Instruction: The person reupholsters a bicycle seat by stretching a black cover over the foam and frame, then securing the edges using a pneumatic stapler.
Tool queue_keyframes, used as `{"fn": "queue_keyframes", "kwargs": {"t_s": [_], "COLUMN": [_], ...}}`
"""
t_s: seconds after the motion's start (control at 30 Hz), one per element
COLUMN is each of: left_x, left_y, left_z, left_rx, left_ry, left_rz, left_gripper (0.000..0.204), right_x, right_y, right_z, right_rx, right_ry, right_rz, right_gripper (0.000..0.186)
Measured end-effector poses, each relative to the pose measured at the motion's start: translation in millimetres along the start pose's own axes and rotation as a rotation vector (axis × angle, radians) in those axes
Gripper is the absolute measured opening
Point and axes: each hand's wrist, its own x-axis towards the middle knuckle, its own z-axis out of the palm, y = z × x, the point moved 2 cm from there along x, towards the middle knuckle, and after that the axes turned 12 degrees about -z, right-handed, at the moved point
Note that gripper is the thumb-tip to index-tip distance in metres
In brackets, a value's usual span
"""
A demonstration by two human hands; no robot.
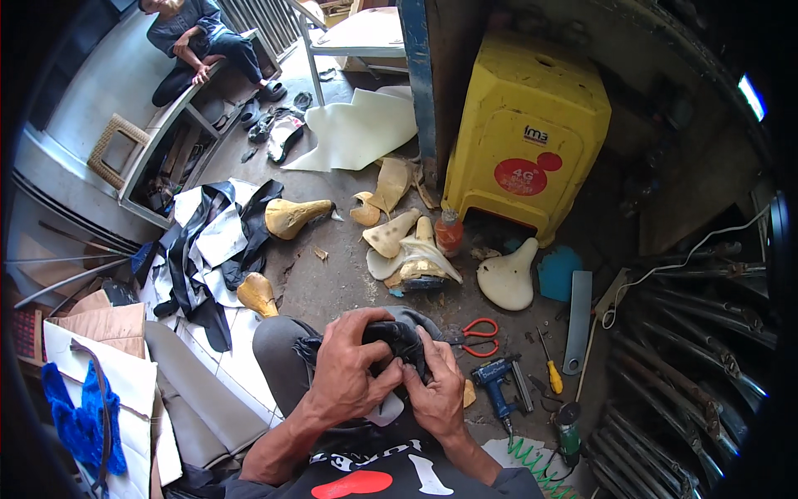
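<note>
In front of my lap I hold a piece of black, shiny sheet material (391,334), bunched and folded; what lies under it is mostly hidden. My left hand (351,366) is closed on it from the left, thumb and fingers pinching its near edge. My right hand (434,384) grips the other side, its fingertips meeting those of the left at the fold. Just right of my hands lie pliers or cutters with red handles (480,338). A blue staple gun (499,387) rests near my right wrist, a green coiled hose (532,461) below it.
Bare bicycle saddles (509,279) and yellowish foam saddle pads (295,216) lie ahead. A yellow stool (532,125) stands behind an orange bottle (449,233). A yellow-handled screwdriver (552,374), metal strip (577,320) and stacked metal tubes (690,374) are right. Another person (195,46) sits far left.
</note>
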Motion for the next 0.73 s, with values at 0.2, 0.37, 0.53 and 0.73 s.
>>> {"fn": "queue_keyframes", "kwargs": {"t_s": [0.2,0.37,0.53,0.73], "left_x": [18.4,31.7,49.3,51.3], "left_y": [-9.6,-7.2,11.8,-9.0], "left_z": [-11.4,-34.4,-31.9,-24.8], "left_rx": [-0.063,0.007,0.428,0.307], "left_ry": [-0.133,-0.092,-0.106,-0.150], "left_rz": [-0.015,0.124,0.486,0.605], "left_gripper": [0.021,0.029,0.035,0.039], "right_x": [13.8,31.0,38.1,45.3], "right_y": [-2.8,-9.8,-11.9,-14.4], "right_z": [2.3,-2.6,-3.8,-8.3], "right_rx": [0.025,0.044,0.063,0.006], "right_ry": [0.033,-0.021,-0.028,-0.111], "right_rz": [0.003,0.079,0.106,0.182], "right_gripper": [0.060,0.060,0.059,0.061]}}
